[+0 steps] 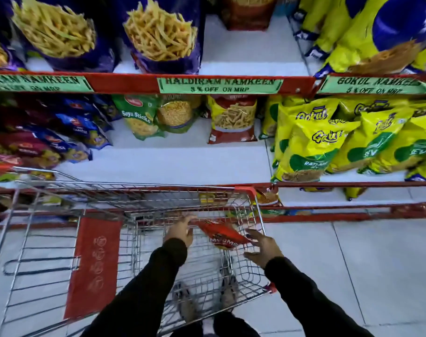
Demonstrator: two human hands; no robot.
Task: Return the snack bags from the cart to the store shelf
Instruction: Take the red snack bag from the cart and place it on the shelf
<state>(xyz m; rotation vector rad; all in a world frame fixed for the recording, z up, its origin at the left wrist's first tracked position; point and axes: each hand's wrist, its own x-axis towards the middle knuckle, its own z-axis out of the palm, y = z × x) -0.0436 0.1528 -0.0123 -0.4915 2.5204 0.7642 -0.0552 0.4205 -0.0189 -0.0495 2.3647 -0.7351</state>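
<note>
A red snack bag hangs inside the wire shopping cart, above its mesh bottom. My left hand grips the bag's upper left corner. My right hand is spread open at the bag's right end, fingertips touching or almost touching it. Both arms wear black sleeves and reach down into the cart. The store shelf in front has bare white board in the middle, between blue packs on the left and yellow packs on the right.
Purple bags of sticks fill the upper shelf, with a bare gap to their right. Green and red packs stand at the back of the middle shelf. The cart's red seat flap lies left. My feet show through the mesh.
</note>
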